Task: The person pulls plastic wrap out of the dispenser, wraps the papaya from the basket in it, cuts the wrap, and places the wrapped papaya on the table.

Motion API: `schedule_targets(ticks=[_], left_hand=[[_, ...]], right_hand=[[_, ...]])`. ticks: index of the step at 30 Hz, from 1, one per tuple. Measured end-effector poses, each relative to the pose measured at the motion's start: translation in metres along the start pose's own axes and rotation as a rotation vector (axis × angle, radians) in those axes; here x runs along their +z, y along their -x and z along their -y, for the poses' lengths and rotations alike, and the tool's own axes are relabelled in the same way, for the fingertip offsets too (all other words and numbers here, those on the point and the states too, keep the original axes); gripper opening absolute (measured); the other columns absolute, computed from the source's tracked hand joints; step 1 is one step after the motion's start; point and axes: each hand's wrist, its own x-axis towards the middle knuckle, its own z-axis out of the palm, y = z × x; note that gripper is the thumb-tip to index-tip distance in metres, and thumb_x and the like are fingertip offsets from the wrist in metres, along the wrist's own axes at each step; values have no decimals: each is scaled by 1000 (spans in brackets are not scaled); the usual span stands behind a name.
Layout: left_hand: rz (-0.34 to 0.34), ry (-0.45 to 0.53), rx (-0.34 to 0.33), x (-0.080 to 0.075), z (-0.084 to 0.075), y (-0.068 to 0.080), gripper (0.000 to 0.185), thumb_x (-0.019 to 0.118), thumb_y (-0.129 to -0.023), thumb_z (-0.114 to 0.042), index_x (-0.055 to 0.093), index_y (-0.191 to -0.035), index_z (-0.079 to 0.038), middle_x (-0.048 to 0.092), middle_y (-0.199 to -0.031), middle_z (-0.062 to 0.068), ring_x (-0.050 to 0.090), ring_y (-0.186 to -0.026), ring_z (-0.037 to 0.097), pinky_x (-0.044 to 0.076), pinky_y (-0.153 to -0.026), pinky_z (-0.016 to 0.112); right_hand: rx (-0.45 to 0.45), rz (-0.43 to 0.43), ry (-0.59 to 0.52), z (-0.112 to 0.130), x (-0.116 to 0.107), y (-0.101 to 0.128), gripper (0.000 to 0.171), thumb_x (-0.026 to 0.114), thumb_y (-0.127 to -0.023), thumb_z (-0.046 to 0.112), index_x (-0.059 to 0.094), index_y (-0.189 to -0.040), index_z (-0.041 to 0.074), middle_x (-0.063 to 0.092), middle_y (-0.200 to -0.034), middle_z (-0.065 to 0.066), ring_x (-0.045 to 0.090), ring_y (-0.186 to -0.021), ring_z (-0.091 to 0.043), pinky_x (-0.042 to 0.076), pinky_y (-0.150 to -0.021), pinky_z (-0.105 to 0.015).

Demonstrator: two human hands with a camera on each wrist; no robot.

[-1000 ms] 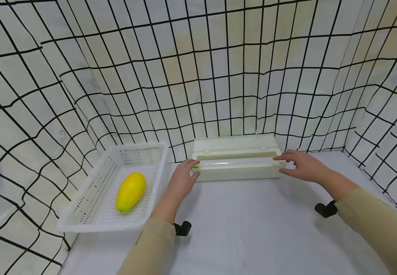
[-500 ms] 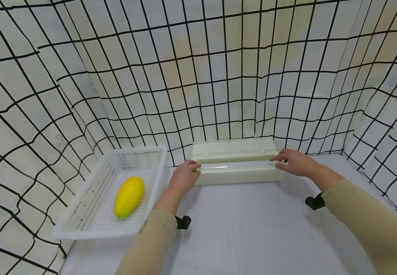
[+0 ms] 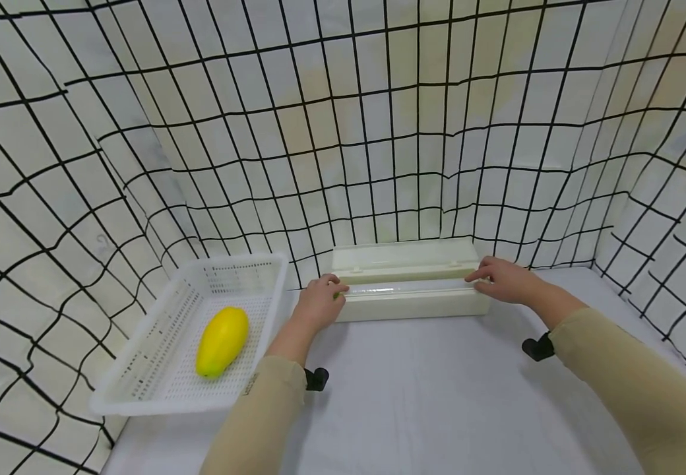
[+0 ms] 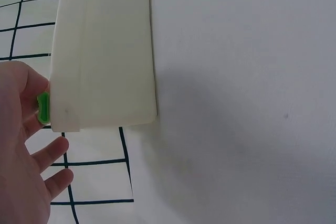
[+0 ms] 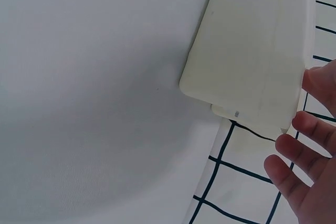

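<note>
White box, lid raised, lies far centre: left hand pinches a green piece at its left end; right hand, fingers bent, touches the right end, its grip unclear. Left, a basket holds a yellow fruit.

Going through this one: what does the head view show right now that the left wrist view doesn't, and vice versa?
Only the head view shows the basket, the yellow fruit lying in it, the right hand and the sleeves.

Only the left wrist view shows the left hand from its palm side, with two fingertips below the end of the box.

Both show that hand, the box, the white cloth, the gridded backdrop and the green piece, just a sliver in the head view.
</note>
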Motion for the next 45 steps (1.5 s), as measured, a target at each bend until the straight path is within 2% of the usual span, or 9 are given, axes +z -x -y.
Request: schedule_targets(ticks=[10, 16, 22, 28, 32, 38, 45], left_hand=[[32, -38, 7, 2, -1, -5, 42, 40, -104, -29, 58, -140, -22, 41, -148, 4, 38, -134, 34, 30, -109, 54], [37, -52, -6, 0, -3, -10, 42, 39, -105, -34, 57, -141, -22, 41, -147, 4, 37, -134, 32, 29, -111, 53], [24, -65, 29, 0, -2, -11, 42, 39, -103, -31, 58, -140, -22, 43, -148, 3, 36, -137, 35, 30, -110, 55], [-21, -65, 36, 1, 0, -11, 34, 46, -103, -30, 67, -130, -27, 49, -144, 2, 39, -136, 35, 29, -111, 54], [-41, -41, 44, 0, -2, -12, 28, 51, -102, -29, 72, -121, -25, 54, -139, 2, 40, -135, 36, 29, -110, 55], [-36, -24, 34, -2, -2, -14, 25, 55, -102, -30, 74, -116, -22, 58, -135, 2, 41, -135, 36, 29, -111, 55], [-23, -17, 18, 0, -2, -18, 25, 56, -101, -35, 73, -112, -21, 58, -135, 1, 41, -134, 33, 28, -111, 54]], right_hand=[[66, 13, -22, -3, 4, -3, 33, 56, -96, 23, 71, -123, 11, 53, -116, -14, 54, -91, -24, 47, -67, -35], [57, -3, -26, -4, 4, -5, 32, 58, -96, 24, 71, -122, 11, 53, -115, -14, 53, -90, -24, 46, -66, -34], [34, -23, -50, -6, 2, -4, 26, 61, -97, 24, 75, -114, 11, 55, -107, -11, 51, -86, -22, 44, -65, -32], [-2, -7, -106, -11, 2, -8, 20, 63, -97, 22, 76, -106, 9, 55, -98, -7, 51, -83, -21, 44, -66, -32], [-1, 17, -122, -13, 3, -11, 19, 63, -97, 22, 76, -105, 9, 55, -98, -6, 52, -85, -21, 45, -68, -32], [-2, 31, -116, -10, 1, -12, 19, 61, -98, 20, 73, -105, 7, 55, -98, -6, 52, -87, -21, 46, -71, -34], [17, -23, -82, -5, 4, -12, 17, 61, -99, 20, 71, -104, 7, 57, -98, -6, 53, -86, -21, 47, -72, -37]])
